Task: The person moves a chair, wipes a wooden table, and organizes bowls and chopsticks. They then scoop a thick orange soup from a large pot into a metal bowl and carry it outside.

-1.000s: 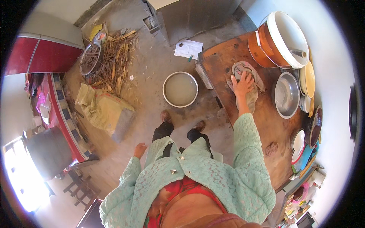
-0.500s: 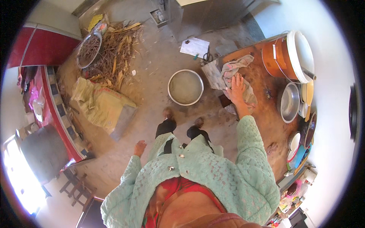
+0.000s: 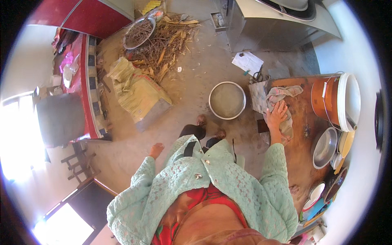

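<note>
The right hand (image 3: 277, 116) lies palm down on a crumpled, greyish cloth (image 3: 290, 91), its fingers reaching forward and somewhat apart — they rest on top of the cloth, and I cannot tell whether any of it is pinched beneath them. The cloth sits on the brown table (image 3: 301, 118), by its left edge; one end stretches out beyond the fingertips, and another part shows to the right of the hand, toward the wrist. The left hand (image 3: 156, 150) hangs well apart from the table, over the floor (image 3: 196, 94); it is too small in view to tell whether its fingers are spread or together. Farther right on the table stands an orange bucket (image 3: 326, 100) with a white rim, a metal bowl (image 3: 326, 149) just beside it, then a yellow bowl (image 3: 346, 146) along the wall side. A white plate (image 3: 315, 195) is nearer the person. On the floor, left of the cloth, a round basin (image 3: 227, 118) holds cloudy liquid, ahead of the person's shoes (image 3: 201, 119). Beyond it lies a white paper (image 3: 249, 62). Farther left are a yellowish sack (image 3: 141, 98) and a heap of twigs (image 3: 165, 47) — some of them in a metal tub (image 3: 124, 41).
</note>
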A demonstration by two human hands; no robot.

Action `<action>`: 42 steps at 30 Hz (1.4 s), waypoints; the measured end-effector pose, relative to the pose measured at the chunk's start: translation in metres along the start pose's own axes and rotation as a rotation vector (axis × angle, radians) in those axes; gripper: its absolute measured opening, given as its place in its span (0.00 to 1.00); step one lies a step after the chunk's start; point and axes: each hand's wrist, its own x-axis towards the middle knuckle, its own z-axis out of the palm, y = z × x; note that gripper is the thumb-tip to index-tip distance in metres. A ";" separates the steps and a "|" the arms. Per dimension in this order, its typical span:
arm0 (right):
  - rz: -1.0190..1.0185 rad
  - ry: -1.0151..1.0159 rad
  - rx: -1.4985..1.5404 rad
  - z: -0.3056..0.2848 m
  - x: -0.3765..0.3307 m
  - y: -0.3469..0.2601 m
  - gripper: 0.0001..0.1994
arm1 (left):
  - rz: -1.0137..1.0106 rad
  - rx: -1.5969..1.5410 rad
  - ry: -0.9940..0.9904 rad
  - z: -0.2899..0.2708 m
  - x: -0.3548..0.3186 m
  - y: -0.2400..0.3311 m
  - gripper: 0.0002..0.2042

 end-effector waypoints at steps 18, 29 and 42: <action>0.560 -0.193 0.182 -0.024 0.050 -0.050 0.55 | 0.156 0.215 -0.106 -0.129 0.185 0.114 0.19; 0.622 -0.272 0.148 -0.035 0.055 -0.068 0.60 | 0.659 0.238 -0.005 -0.217 0.237 0.351 0.17; 0.613 -0.184 0.222 -0.024 0.048 -0.062 0.58 | 1.110 0.293 -0.097 -0.161 0.159 0.660 0.16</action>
